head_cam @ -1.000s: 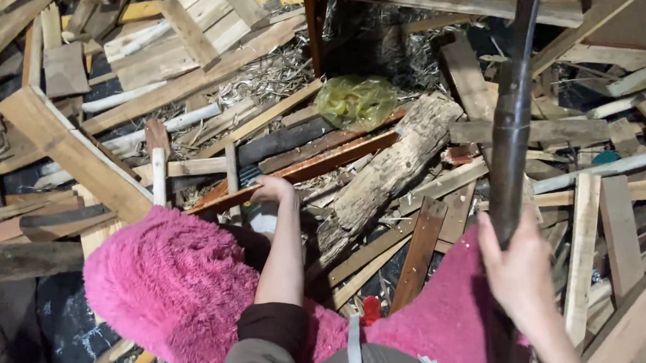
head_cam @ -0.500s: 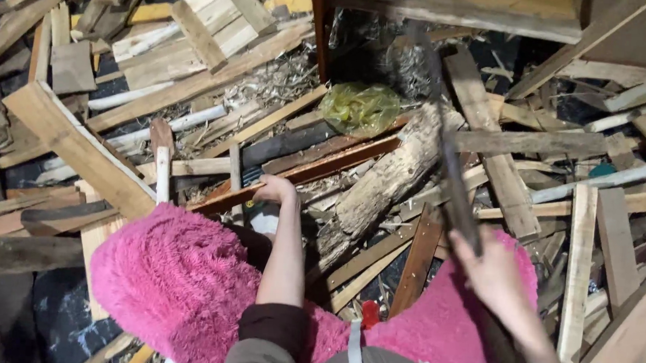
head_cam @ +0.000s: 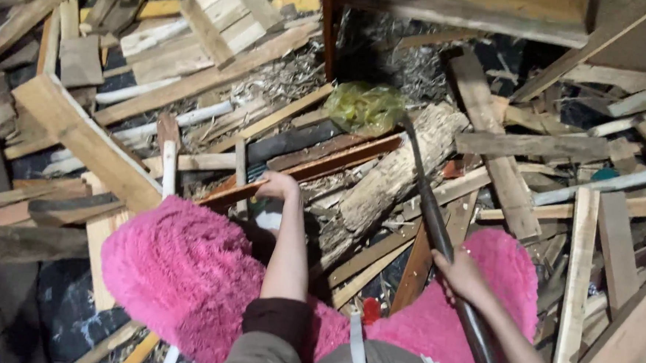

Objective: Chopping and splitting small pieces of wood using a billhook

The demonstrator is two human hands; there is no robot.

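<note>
Evidently, a rotten log (head_cam: pixel 393 179) is steadied by the left hand (head_cam: pixel 278 187), fingers curled over a reddish slat (head_cam: pixel 316 168); a dark long-handled tool (head_cam: pixel 438 235) is gripped in the closed right hand (head_cam: pixel 462 273), its head set against the log's top.

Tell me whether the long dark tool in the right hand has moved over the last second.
Yes. The long dark tool has swung from upright down toward the rotten grey log; the right hand grips its handle.
</note>
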